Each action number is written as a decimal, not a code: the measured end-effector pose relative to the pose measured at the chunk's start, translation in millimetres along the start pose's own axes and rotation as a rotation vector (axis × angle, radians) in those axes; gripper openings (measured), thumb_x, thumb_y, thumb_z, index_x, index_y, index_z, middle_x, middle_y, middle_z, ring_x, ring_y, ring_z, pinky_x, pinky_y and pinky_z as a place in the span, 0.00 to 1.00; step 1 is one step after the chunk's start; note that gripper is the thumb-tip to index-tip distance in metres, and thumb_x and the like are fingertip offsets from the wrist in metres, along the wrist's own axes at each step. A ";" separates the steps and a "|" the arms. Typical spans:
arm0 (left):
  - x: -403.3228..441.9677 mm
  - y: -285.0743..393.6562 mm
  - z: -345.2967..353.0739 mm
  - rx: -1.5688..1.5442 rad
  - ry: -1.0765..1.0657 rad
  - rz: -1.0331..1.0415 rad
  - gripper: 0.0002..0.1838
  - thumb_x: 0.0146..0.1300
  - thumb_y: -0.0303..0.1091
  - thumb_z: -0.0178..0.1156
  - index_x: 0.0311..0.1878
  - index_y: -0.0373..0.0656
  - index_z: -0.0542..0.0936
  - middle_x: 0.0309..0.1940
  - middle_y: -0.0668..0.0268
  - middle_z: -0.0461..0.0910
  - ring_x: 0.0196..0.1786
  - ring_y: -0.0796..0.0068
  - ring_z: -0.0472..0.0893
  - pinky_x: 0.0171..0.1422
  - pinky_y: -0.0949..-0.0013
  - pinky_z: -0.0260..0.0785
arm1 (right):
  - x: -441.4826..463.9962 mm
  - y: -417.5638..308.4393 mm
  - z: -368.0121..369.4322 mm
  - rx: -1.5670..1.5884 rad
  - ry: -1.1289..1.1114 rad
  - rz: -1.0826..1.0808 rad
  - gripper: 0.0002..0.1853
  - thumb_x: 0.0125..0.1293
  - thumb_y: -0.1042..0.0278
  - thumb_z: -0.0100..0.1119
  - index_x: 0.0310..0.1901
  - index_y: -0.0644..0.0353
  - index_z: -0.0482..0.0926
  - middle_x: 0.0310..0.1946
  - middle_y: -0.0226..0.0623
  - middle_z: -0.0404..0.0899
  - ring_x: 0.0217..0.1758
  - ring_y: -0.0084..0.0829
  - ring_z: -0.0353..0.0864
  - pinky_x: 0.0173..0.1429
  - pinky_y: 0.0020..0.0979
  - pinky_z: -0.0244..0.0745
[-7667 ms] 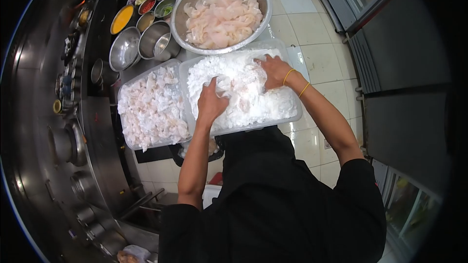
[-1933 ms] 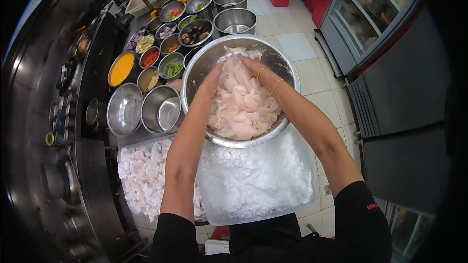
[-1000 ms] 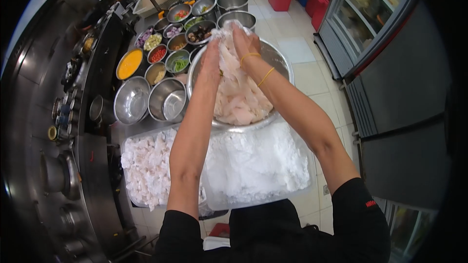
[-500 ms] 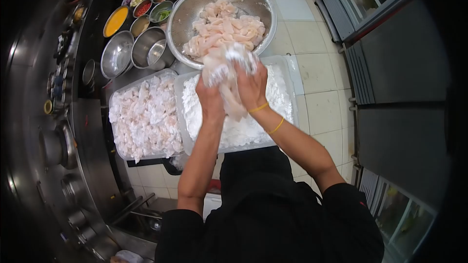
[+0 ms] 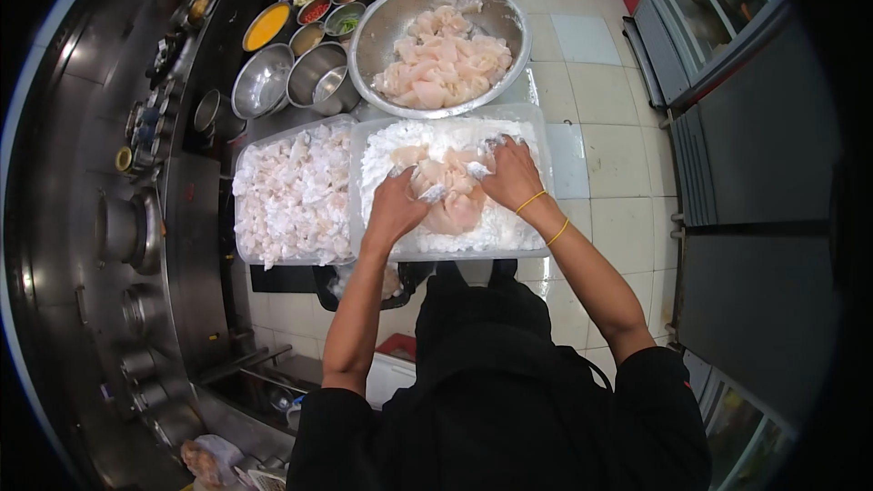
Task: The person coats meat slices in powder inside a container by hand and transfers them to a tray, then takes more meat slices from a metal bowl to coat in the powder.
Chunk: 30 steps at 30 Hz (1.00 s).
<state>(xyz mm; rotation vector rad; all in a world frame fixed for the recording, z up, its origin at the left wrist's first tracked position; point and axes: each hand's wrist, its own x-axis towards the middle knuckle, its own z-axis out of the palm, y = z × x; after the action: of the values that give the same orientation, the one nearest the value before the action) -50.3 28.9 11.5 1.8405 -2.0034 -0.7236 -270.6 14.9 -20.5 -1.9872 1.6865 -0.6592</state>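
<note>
Cream tile floor (image 5: 618, 159) extends along the right of the work area, up to a dark grey cabinet (image 5: 755, 300), well apart from the trays. The powder tray (image 5: 533, 115), a translucent rectangular unit, sits directly in front of the person and contains white powder (image 5: 514, 229). The large steel bowl (image 5: 371, 47) stands just beyond its far rim and contains further pale slices (image 5: 446, 65). The coating tray (image 5: 341, 119), filled with powdered pieces (image 5: 291, 191), adjoins the powder tray's left rim. Steel bowls (image 5: 263, 82) stand beyond it on the surface (image 5: 363, 112). Both forearms extend forward, converging slightly, elbows set wider than the wrists. The left hand (image 5: 396, 207) enters over the tray's left part, back upward, and the right hand (image 5: 512, 177) reaches farther forward near the right rim. Each grip is spread, thumb apart from fingers (image 5: 479, 170), and encloses nothing; the powdered tips rest at opposite sides of the loose slices (image 5: 455, 212), which lie on the powder near the tray's centre, between the hands. Clearance: powder free of slices remains in the near right corner; beyond the right rim the side is open over the floor. Two yellow bands (image 5: 531, 201) encircle the right wrist and forearm.
</note>
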 end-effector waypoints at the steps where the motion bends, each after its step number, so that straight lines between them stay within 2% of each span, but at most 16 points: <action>1: -0.6 -1.9 -9.7 0.025 -0.039 -0.001 0.34 0.51 0.46 0.71 0.58 0.35 0.77 0.49 0.44 0.81 0.54 0.50 0.81 0.58 0.61 0.72 | 0.7 4.5 2.3 -0.052 -0.003 -0.046 0.21 0.51 0.69 0.60 0.48 0.67 0.79 0.56 0.51 0.71 0.65 0.58 0.65 0.63 0.60 0.66; 3: -0.3 -7.2 -24.9 0.047 -0.092 0.009 0.34 0.53 0.47 0.70 0.59 0.35 0.77 0.51 0.45 0.80 0.55 0.50 0.80 0.59 0.61 0.71 | 3.5 3.0 -4.9 -0.085 -0.190 0.059 0.21 0.50 0.69 0.61 0.48 0.66 0.79 0.55 0.52 0.72 0.65 0.58 0.65 0.61 0.66 0.65; 4: 2.5 -11.1 -29.2 0.055 -0.066 0.044 0.33 0.50 0.41 0.67 0.58 0.33 0.77 0.50 0.43 0.80 0.55 0.48 0.80 0.60 0.60 0.71 | 4.6 -1.7 -13.0 -0.102 -0.283 0.112 0.21 0.50 0.69 0.61 0.48 0.66 0.79 0.55 0.53 0.72 0.66 0.58 0.65 0.61 0.68 0.64; 6: 9.5 -22.4 -33.3 0.064 -0.010 0.109 0.31 0.45 0.29 0.61 0.56 0.29 0.77 0.47 0.40 0.80 0.54 0.46 0.79 0.60 0.57 0.71 | -3.4 -12.9 -19.0 -0.089 -0.173 0.091 0.20 0.50 0.69 0.61 0.47 0.65 0.80 0.54 0.52 0.74 0.65 0.57 0.66 0.57 0.73 0.63; 7: 14.7 -27.1 -36.7 0.044 -0.007 0.102 0.30 0.45 0.29 0.60 0.57 0.30 0.77 0.47 0.41 0.80 0.54 0.46 0.79 0.60 0.57 0.71 | -5.2 -19.1 -21.3 -0.085 -0.120 0.078 0.19 0.50 0.69 0.61 0.46 0.65 0.80 0.53 0.52 0.74 0.65 0.57 0.66 0.56 0.75 0.62; 12: 60.6 -49.7 -34.1 -0.191 0.006 0.137 0.28 0.48 0.29 0.57 0.57 0.36 0.78 0.48 0.43 0.81 0.55 0.45 0.79 0.61 0.57 0.69 | 18.7 -45.6 -24.8 -0.020 -0.178 0.061 0.15 0.51 0.70 0.57 0.40 0.69 0.80 0.47 0.56 0.78 0.58 0.57 0.73 0.60 0.58 0.69; 13: 70.9 -54.4 -28.5 -0.260 -0.016 0.187 0.25 0.53 0.31 0.55 0.58 0.39 0.78 0.49 0.44 0.81 0.57 0.47 0.78 0.62 0.59 0.68 | 28.7 -49.2 -19.7 0.021 -0.179 0.076 0.14 0.51 0.70 0.56 0.39 0.70 0.80 0.46 0.57 0.78 0.56 0.57 0.74 0.60 0.55 0.70; 16: 92.1 -52.5 -14.3 -0.357 -0.105 0.027 0.23 0.58 0.32 0.53 0.58 0.38 0.78 0.51 0.46 0.81 0.58 0.52 0.78 0.63 0.62 0.66 | 64.4 -40.7 27.1 0.024 -0.143 0.074 0.17 0.52 0.66 0.54 0.39 0.70 0.80 0.42 0.60 0.79 0.52 0.57 0.77 0.61 0.46 0.70; 19: 95.8 -47.6 -7.2 -0.463 -0.138 0.050 0.21 0.62 0.32 0.50 0.57 0.38 0.78 0.52 0.49 0.81 0.58 0.57 0.78 0.63 0.64 0.65 | 79.2 -44.0 45.9 -0.027 -0.212 0.111 0.21 0.56 0.59 0.52 0.42 0.70 0.80 0.44 0.61 0.80 0.55 0.56 0.76 0.61 0.48 0.70; 22: 103.5 -49.3 -0.5 -0.630 -0.201 -0.055 0.21 0.62 0.31 0.50 0.57 0.38 0.79 0.51 0.52 0.82 0.56 0.59 0.79 0.62 0.66 0.66 | 83.8 -38.1 59.9 0.257 -0.134 0.260 0.22 0.58 0.58 0.57 0.44 0.72 0.79 0.41 0.63 0.80 0.42 0.56 0.82 0.53 0.45 0.76; 24: 97.3 -43.6 -0.6 -0.630 -0.159 -0.009 0.20 0.60 0.29 0.51 0.55 0.37 0.80 0.49 0.51 0.83 0.55 0.59 0.80 0.60 0.65 0.67 | 78.5 -35.3 54.4 0.238 -0.062 0.197 0.24 0.57 0.51 0.61 0.42 0.68 0.82 0.39 0.61 0.81 0.45 0.54 0.81 0.52 0.45 0.75; 26: 73.6 -34.1 -6.9 -0.599 -0.139 0.051 0.19 0.58 0.27 0.52 0.53 0.36 0.80 0.47 0.49 0.83 0.53 0.58 0.81 0.58 0.64 0.68 | 60.8 -45.4 12.6 0.143 -0.263 0.142 0.25 0.55 0.49 0.61 0.40 0.67 0.83 0.45 0.62 0.80 0.52 0.55 0.79 0.55 0.46 0.74; 27: 63.2 -27.8 -17.1 -0.571 -0.121 0.101 0.19 0.57 0.26 0.52 0.51 0.36 0.81 0.46 0.48 0.83 0.52 0.56 0.81 0.57 0.64 0.69 | 53.3 -32.4 17.1 0.110 -0.221 0.062 0.22 0.52 0.53 0.65 0.38 0.67 0.83 0.40 0.59 0.81 0.46 0.55 0.80 0.50 0.47 0.76; 28: 52.8 -21.8 -27.7 -0.543 -0.101 0.151 0.18 0.55 0.25 0.52 0.50 0.35 0.81 0.45 0.47 0.83 0.51 0.55 0.81 0.56 0.64 0.70 | 43.5 -29.1 12.4 0.041 -0.196 -0.003 0.20 0.52 0.55 0.65 0.39 0.66 0.83 0.38 0.58 0.81 0.45 0.55 0.79 0.50 0.46 0.75; 29: 40.3 -16.8 -36.0 -0.480 -0.111 0.168 0.20 0.50 0.24 0.54 0.48 0.32 0.80 0.43 0.42 0.81 0.49 0.47 0.80 0.54 0.59 0.71 | 29.2 -30.4 7.1 -0.025 -0.173 -0.065 0.19 0.52 0.57 0.65 0.39 0.64 0.83 0.37 0.56 0.80 0.44 0.55 0.78 0.49 0.44 0.74; 30: 31.7 -23.6 -32.2 -0.407 -0.099 0.240 0.20 0.49 0.24 0.55 0.49 0.31 0.79 0.44 0.41 0.80 0.50 0.46 0.80 0.55 0.58 0.71 | 17.4 -30.5 4.3 -0.090 -0.149 -0.130 0.18 0.51 0.59 0.65 0.40 0.63 0.83 0.36 0.54 0.80 0.42 0.55 0.77 0.49 0.43 0.73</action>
<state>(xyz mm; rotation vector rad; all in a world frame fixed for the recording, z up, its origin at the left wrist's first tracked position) -16.7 -8.0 21.3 1.3318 -1.9149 -1.0714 -242.0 2.4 -3.9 -2.1655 1.5345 -0.4730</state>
